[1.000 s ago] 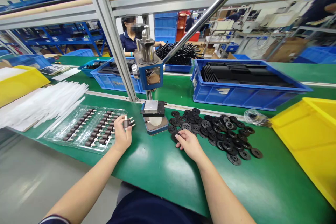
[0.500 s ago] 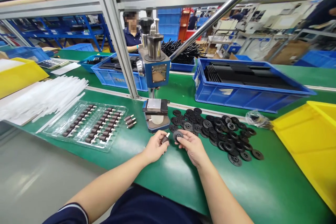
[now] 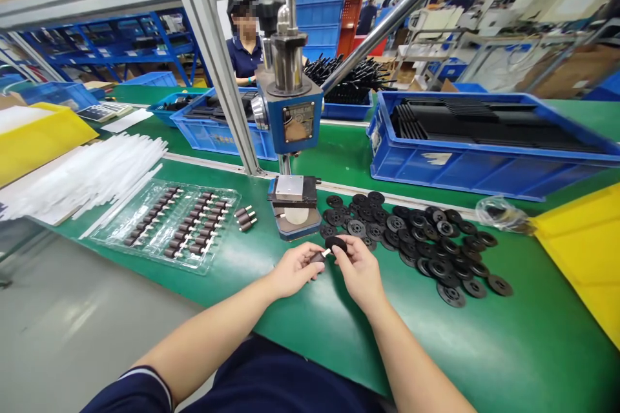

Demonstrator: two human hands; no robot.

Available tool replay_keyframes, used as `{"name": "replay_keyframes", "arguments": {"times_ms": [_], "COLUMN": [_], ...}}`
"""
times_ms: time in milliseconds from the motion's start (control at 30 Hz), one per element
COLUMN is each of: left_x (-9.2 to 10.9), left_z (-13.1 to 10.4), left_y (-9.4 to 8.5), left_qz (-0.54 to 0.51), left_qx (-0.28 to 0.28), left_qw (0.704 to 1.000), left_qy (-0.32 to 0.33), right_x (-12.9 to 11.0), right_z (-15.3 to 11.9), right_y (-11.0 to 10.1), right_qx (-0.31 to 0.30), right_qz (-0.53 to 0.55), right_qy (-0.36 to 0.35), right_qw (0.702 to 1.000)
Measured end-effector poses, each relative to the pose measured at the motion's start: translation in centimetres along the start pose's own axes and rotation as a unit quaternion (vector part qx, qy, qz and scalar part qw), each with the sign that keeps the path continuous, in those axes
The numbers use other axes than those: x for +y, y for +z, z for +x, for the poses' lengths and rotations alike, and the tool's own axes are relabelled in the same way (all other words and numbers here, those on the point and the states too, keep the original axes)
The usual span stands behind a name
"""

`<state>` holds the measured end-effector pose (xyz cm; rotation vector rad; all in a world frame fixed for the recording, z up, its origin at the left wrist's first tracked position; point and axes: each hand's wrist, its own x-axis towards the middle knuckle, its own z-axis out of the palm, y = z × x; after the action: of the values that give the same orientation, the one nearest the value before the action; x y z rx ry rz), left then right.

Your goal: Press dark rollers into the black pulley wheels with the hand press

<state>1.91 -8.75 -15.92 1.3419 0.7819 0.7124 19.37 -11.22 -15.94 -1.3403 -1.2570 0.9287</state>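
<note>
My left hand (image 3: 296,270) pinches a dark brown cylinder (image 3: 317,257) whose white shaft points up and right. Between the thumb and fingers of my right hand (image 3: 359,271) is a black disc (image 3: 336,244), tilted, its edge at the tip of the shaft. Just beyond both hands stands a blue hand press (image 3: 295,122) with a metal block (image 3: 289,187) on its base. Many black discs (image 3: 421,245) lie in a heap to the right. On the left, a clear plastic tray (image 3: 165,258) holds rows of brown cylinders, and several loose cylinders (image 3: 245,218) lie beside it.
White strips (image 3: 111,171) are piled at the left near a yellow bin (image 3: 43,142). Blue crates (image 3: 465,177) with black parts stand behind the press. A second yellow bin (image 3: 581,245) is at the right. A person (image 3: 245,51) is across the bench, behind a metal post (image 3: 213,58).
The disc and the cylinder have come together, the disc turning from facing the camera to nearly edge-on. The view has shifted, so the bench items sit slightly differently in it.
</note>
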Motion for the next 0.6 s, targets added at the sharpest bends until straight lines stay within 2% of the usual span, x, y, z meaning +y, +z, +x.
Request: {"name": "replay_keyframes", "arguments": {"times_ms": [233,600], "left_x": [0.3,0.3], "left_z": [-0.2,-0.1], "left_y": [0.2,0.1], "left_qz": [0.016,0.012], "left_qx": [-0.006,0.007], "left_qw": [1.000,1.000], "left_qy": [0.011,0.001], "right_x": [-0.5,-1.3], "right_z": [-0.3,-0.5], "right_y": [-0.3,-0.5], "right_qx": [-0.049,-0.074], "right_qz": [-0.092,-0.150], "right_qy": [-0.096,-0.221], "right_qw": [0.990,0.961]}}
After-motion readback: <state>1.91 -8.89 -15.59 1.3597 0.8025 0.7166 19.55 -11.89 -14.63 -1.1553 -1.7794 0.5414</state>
